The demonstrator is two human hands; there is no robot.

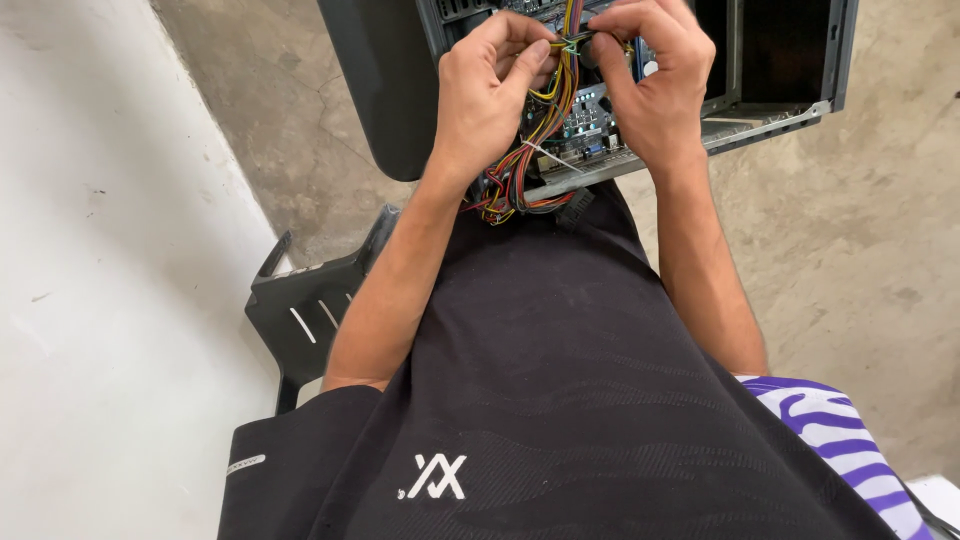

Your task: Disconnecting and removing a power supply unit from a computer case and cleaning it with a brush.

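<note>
Both hands pinched shut on the bundle of coloured wires point(548, 95) above the open computer case point(780, 60), left hand point(490, 85) steadying it, right hand point(650, 80) gripping near a green tie point(568, 44), apparently to keep strands gathered over the circuit board point(590, 115).

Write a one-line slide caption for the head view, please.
Both hands, left hand and right hand, pinch a bundle of coloured wires inside an open computer case.
</note>
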